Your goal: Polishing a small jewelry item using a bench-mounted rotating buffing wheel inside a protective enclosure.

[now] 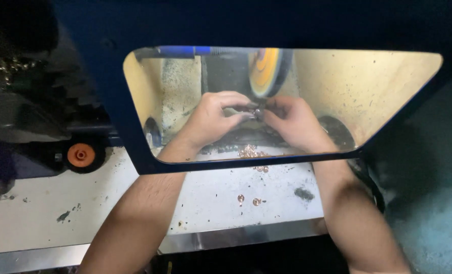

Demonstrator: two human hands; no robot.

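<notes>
Workpiece point(257, 111): small, dark | pinched by left hand point(213, 117), right hand point(290, 121)

One buffing wheel point(267, 71), two hands point(213, 117), one orange knob point(81, 155)

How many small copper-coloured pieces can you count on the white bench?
About 4 lie clearly apart: two side by side between the forearms, two at the shield's lower edge. A heap behind the shield holds more, too small to count.
</notes>
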